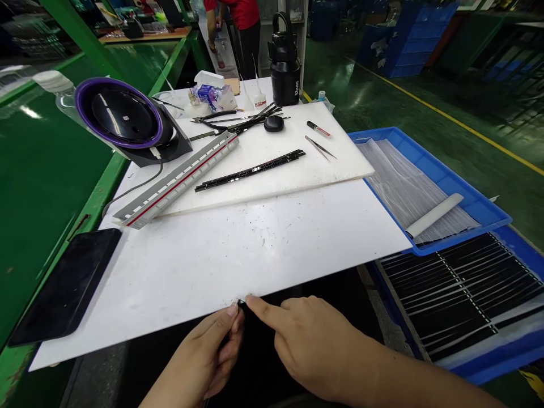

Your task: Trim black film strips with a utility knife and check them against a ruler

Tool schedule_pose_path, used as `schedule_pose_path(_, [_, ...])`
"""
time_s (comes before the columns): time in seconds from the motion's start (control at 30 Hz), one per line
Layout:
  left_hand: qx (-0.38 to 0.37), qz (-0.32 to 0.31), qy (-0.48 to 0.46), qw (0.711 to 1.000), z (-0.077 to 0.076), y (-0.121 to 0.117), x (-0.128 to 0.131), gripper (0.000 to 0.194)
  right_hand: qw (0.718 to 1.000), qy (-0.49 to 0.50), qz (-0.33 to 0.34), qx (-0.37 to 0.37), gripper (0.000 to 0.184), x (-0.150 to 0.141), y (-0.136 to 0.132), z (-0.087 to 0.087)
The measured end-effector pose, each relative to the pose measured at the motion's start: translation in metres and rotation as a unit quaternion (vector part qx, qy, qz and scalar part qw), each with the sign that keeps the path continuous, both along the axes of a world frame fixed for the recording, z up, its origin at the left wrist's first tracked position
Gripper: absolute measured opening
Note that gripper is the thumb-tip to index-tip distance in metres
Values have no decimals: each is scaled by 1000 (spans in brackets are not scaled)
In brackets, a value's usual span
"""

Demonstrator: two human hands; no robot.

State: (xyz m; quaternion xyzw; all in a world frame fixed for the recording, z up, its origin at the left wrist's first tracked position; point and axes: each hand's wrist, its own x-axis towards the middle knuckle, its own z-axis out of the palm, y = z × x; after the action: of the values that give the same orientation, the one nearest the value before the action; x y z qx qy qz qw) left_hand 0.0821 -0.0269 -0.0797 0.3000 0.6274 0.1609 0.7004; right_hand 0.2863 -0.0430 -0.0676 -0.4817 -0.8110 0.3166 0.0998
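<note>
At the front edge of the white board (263, 249), my left hand (216, 345) is closed, pinching a small dark piece (241, 302) between thumb and index finger. Most of that piece is hidden by the fingertips, so I cannot tell its kind. My right hand (310, 340) is beside it, its index finger stretched out with the tip close to the piece at the board's edge. Its other fingers are curled under and partly hidden; I see nothing held in them. Beyond lie a bundle of black glossy strips (250, 171) and a grey scale ruler (182, 180) with a red line.
A white foam slab (340, 161) bears tweezers (320, 147), a black case (274, 123) and more dark strips. A purple-rimmed fan (123, 116) and black tablet (66, 286) are left. Blue trays (488, 212) stand right; a black bottle (284, 79) is behind. A person in red (246, 14) stands farther back.
</note>
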Motion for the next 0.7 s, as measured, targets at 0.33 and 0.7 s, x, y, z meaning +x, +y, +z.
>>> schedule_pose_path(0.33, [-8,0,-2,1000,-1,0,0,54,998,-65,-4,20,62,-5,-2,-2])
schedule_pose_path(0.7, [-26,-1,-7,1000,3,6,-7,54,998,-48,-11,40,61,-8,-7,-3])
